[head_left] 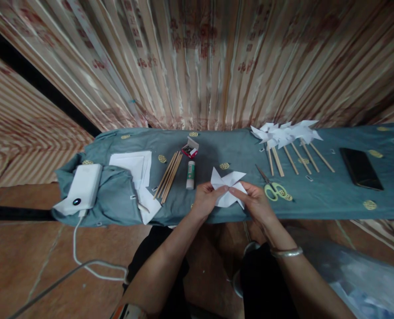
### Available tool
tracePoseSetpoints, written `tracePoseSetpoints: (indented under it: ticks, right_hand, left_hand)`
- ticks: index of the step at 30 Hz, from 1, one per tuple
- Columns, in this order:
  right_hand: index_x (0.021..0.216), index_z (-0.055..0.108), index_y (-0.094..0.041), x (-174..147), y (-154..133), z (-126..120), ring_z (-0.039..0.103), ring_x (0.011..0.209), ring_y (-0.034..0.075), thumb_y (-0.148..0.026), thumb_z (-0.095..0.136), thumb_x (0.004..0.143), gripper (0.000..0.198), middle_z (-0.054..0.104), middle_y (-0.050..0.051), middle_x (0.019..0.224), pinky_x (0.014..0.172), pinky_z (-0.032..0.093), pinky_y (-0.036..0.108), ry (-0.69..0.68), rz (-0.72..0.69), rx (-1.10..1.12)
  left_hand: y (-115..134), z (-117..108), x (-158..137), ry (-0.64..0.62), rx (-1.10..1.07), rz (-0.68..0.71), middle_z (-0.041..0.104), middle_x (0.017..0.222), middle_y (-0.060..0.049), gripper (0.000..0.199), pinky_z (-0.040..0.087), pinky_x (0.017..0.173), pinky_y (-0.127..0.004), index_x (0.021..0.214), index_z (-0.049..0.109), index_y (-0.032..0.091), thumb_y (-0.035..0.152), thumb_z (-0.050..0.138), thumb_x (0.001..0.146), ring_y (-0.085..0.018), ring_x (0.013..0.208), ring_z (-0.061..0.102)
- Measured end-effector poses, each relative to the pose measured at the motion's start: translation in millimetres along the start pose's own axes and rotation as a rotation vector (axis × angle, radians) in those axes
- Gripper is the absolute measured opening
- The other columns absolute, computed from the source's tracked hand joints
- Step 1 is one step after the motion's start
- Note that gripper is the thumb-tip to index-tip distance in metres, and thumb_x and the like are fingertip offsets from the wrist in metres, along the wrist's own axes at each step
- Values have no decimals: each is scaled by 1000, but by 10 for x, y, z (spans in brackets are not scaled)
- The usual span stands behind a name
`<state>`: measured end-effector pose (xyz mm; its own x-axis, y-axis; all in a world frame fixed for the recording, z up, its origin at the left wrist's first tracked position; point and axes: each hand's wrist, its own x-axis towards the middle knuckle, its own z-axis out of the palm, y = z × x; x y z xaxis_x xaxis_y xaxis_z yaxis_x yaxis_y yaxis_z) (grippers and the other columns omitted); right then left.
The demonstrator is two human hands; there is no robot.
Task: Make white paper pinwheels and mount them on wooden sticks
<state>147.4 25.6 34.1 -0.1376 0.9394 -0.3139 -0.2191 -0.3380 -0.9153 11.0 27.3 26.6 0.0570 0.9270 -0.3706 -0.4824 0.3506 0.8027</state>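
Between my two hands is a white paper pinwheel (229, 179), its folded points spread outward. My left hand (207, 198) grips its left side, with the thumb pressed near the centre. From the right, my right hand (255, 200) pinches it, thumb also at the middle; whatever lies under the thumbs is hidden. A glue stick (190, 175) lies just left of the pinwheel, beside a bundle of wooden sticks (168, 177). Behind these sits a small open box (190, 148) of dark little pieces. Scissors with green handles (274, 189) lie right of my right hand.
Several finished pinwheels on sticks (285, 134) lie at the back right, with a black phone (360, 168) farther right. Paper sheets (146, 170) and a white power bank (85, 186) with a cable occupy the left. A curtain (197, 66) hangs behind the cloth-covered table (336, 206).
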Motion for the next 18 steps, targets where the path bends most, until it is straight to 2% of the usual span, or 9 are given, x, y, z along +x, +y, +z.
tracePoseSetpoints:
  ticks: [5,9,13,18]
  right_hand:
    - [77,75,-21,-12,-15,14,63,57,13,-40,86,56,31,75,0,69,57,50,24,10,31,17]
    - [78,76,-21,-36,-65,-43,65,58,14,-38,86,56,30,76,1,72,58,51,25,56,35,46]
    - [81,76,-21,-59,-99,-142,67,58,16,-36,86,55,31,77,2,75,59,52,26,95,7,64]
    - [84,77,-22,-56,-93,-227,68,60,17,-30,88,53,34,78,3,78,58,53,27,117,-1,64]
  left_hand:
    - [65,-56,-13,-27,58,16,67,58,-1,45,40,52,-23,62,71,13,47,88,39,-10,50,54]
    - [220,-178,-46,-11,178,141,69,62,-2,39,45,61,-23,64,72,15,49,84,49,-12,60,59]
    - [358,-412,-56,46,290,215,72,71,-7,36,46,64,-26,72,75,14,50,75,64,-15,66,62]
    - [447,-819,104,201,474,380,71,70,-4,29,45,61,-25,78,74,16,43,67,72,-14,64,60]
